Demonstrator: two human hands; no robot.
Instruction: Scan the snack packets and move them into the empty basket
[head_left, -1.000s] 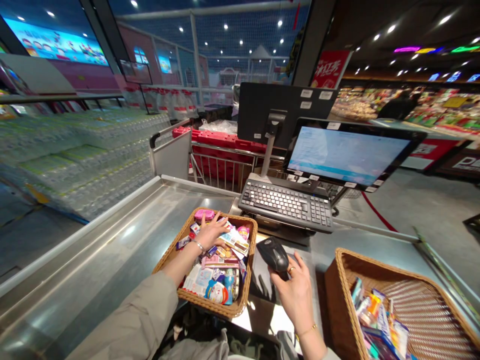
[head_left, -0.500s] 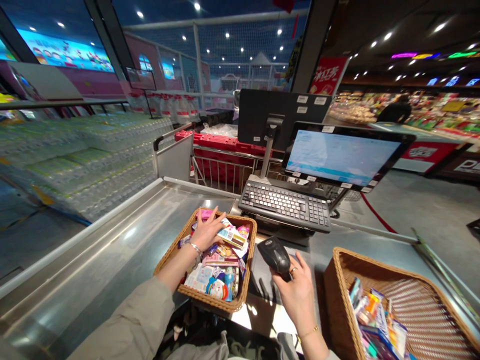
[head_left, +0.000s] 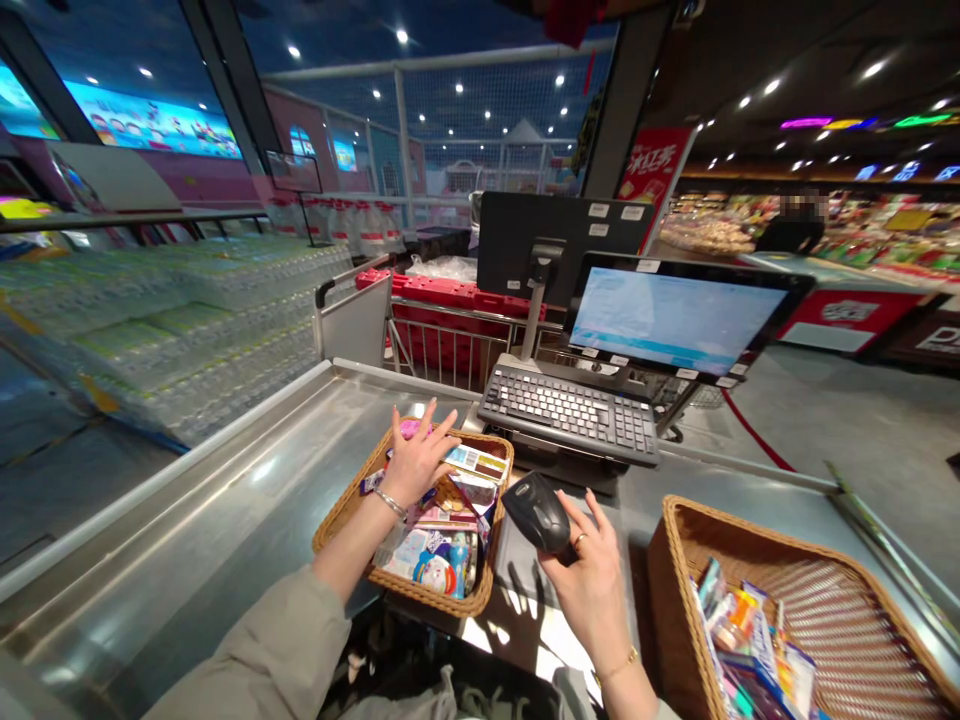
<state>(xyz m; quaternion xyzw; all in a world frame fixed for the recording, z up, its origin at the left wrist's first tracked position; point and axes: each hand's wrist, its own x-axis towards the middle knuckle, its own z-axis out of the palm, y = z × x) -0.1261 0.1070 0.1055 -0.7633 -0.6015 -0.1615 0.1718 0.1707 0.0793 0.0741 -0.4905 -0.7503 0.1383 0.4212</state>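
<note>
My left hand (head_left: pixel 420 462) is over the far left part of a wicker basket (head_left: pixel 324 530), its fingers spread and its palm down. Whether it touches the packets under it I cannot tell. Close to its fingertips lies a white and brown box with a barcode (head_left: pixel 480 463). Other snack packets fill the basket, among them a blue and white pack (head_left: pixel 439 572) near the front. My right hand (head_left: pixel 589 560) grips a black barcode scanner (head_left: pixel 538 512), held just right of the basket with its head pointing to the upper left.
A second wicker basket (head_left: pixel 667 580) with several packets stands at the right. Behind my hands are a keyboard (head_left: pixel 570 410) and a lit monitor (head_left: pixel 675 315). The metal counter (head_left: pixel 225 520) stretches left. A person (head_left: pixel 791 235) is far back.
My left hand has risen slightly and spread its fingers more. The barcoded box now lies differently, hiding a pink item. The scanner in my right hand has shifted slightly left.
</note>
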